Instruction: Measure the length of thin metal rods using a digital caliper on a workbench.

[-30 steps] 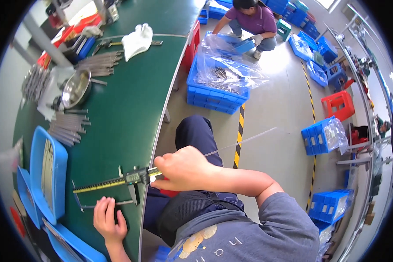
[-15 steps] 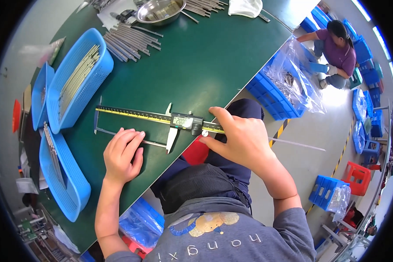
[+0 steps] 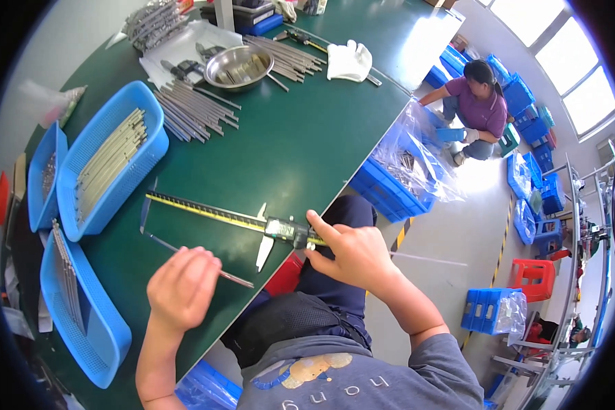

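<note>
A digital caliper [image 3: 278, 228] with a long black and yellow scale lies over the green table, its jaws wide apart. My right hand [image 3: 354, 251] is closed on the slider end, thumb and forefinger either side of it, past the table edge. My left hand [image 3: 184, 287] pinches a thin metal rod [image 3: 236, 279] near its middle. The rod's far end is at the fixed jaw's tip; its near end lies just beyond the sliding jaw's tip, toward the table's front edge. My left fingers hide the middle of the rod.
Blue baskets [image 3: 113, 342] with rods stand at the left. Loose rods [image 3: 188, 113], a metal bowl [image 3: 215, 72] and a white glove [image 3: 349, 61] lie farther back on the table [image 3: 287, 143]. Right of the table, a person [image 3: 482, 102] crouches beyond a blue crate [image 3: 389, 191] lined with plastic.
The rod's near end has swung from between the caliper jaws to outside the sliding jaw, toward me, with my left hand. My right hand stays on the caliper. The whole view has shifted.
</note>
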A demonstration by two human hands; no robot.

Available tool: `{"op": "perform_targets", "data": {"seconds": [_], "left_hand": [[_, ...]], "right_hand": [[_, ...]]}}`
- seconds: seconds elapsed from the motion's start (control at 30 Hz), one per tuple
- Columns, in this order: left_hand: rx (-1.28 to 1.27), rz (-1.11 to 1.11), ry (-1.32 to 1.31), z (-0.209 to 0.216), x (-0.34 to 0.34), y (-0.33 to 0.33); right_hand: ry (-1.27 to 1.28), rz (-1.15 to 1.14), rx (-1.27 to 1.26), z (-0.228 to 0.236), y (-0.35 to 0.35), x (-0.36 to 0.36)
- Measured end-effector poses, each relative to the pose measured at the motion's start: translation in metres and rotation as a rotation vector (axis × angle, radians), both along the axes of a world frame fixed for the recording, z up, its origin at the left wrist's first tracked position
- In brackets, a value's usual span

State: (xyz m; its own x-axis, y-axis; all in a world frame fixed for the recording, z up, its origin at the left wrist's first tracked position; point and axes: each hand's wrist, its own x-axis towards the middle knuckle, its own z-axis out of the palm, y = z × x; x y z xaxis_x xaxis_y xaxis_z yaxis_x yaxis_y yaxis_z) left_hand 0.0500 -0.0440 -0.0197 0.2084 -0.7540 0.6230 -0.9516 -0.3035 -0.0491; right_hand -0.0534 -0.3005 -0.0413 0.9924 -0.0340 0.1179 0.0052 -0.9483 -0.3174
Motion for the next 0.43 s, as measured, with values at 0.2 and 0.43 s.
{"op": "perform_targets", "data": {"seconds": [0.2, 0.43], "left_hand": [[-0.028, -0.189, -0.133, 0.034, 0.054, -0.069], [0.392, 0.04, -0.081, 0.022, 0.188, -0.101]], "right_hand": [[-0.08, 0.013, 0.113, -0.023, 0.002, 0.002], [-0.045, 0.052, 0.176, -0.03, 0.012, 0.008]]}}
